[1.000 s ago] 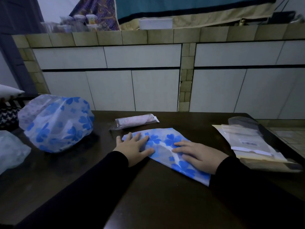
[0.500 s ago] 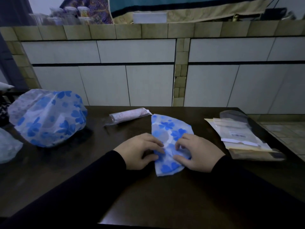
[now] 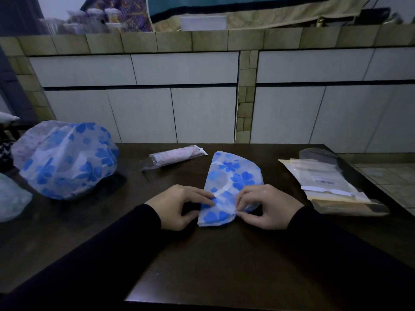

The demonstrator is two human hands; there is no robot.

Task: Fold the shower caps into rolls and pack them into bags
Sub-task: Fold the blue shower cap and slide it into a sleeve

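Folded shower cap (image 3: 231,185) flat on table (image 3: 213,261), centre; left hand (image 3: 179,204) grip pinching cap's 9 o'clock edge; right hand (image 3: 267,206) grip pinching 3 o'clock edge; bagged roll (image 3: 174,157) at 11 o'clock; bags (image 3: 330,182) at 3 o'clock.

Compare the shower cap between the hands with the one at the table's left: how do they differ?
The cap between the hands lies folded flat in a wedge; the left cap stands puffed up, unfolded. The left hand and right hand pinch the folded one; nothing touches the other. Both are white with blue flowers.
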